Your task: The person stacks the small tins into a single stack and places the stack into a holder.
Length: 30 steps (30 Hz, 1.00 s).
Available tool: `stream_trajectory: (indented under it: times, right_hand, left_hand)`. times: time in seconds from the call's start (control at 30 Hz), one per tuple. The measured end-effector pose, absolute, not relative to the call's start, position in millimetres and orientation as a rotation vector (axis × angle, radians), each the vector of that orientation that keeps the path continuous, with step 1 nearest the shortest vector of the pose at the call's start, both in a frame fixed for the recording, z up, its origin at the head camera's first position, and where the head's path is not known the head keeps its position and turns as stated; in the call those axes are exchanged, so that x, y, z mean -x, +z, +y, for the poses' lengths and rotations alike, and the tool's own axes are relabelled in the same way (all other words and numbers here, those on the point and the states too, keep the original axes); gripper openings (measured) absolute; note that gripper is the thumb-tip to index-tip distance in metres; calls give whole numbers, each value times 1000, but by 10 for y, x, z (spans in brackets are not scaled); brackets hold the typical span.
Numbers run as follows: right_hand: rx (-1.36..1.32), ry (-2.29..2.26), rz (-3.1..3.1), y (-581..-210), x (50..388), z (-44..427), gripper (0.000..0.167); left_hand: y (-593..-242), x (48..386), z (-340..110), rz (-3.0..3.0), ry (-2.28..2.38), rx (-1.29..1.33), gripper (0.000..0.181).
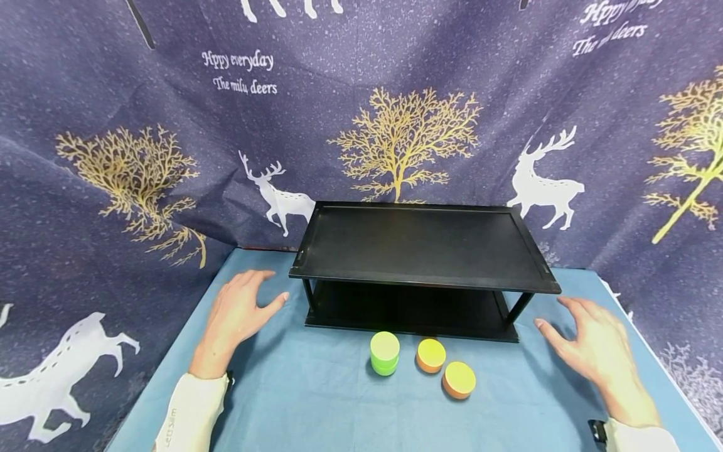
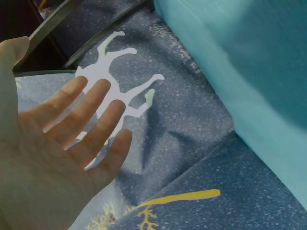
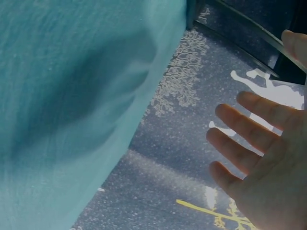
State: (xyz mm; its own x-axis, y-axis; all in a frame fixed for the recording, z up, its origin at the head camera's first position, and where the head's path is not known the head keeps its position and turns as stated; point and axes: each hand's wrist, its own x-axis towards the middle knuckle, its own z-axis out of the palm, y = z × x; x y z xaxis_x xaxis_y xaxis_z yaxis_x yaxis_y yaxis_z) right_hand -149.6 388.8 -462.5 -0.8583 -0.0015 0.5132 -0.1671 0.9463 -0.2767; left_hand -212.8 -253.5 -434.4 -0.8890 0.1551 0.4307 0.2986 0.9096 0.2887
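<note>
A black two-tier rack [image 1: 418, 242] stands toward the back of the blue-covered table. In front of it is a light-green round piece [image 1: 385, 353], seemingly two stacked parts. To its right sit two short round pieces with yellow tops and orange sides, one [image 1: 431, 355] closer to the rack and the other [image 1: 459, 380] nearer the front. My left hand [image 1: 237, 314] hovers left of the rack, fingers spread and holding nothing. On the opposite side my right hand [image 1: 599, 342] is likewise spread and empty, near the rack's right corner. Both palms appear in the wrist views.
A blue cloth [image 1: 316, 402] covers the table. Behind and beside it hangs a dark curtain [image 1: 305, 125] printed with white deer and gold trees. The rack's lower board [image 1: 407, 307] lies beneath its raised top, with posts at the sides.
</note>
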Motion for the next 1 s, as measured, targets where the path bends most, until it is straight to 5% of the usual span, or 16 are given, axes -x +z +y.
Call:
stream_trajectory:
  times: [1.0]
  right_hand:
    - [-234, 390, -2598, -4466, 1418, 3667, 58]
  left_hand:
    - [-4230, 1999, -2328, -2703, -523, 455, 49]
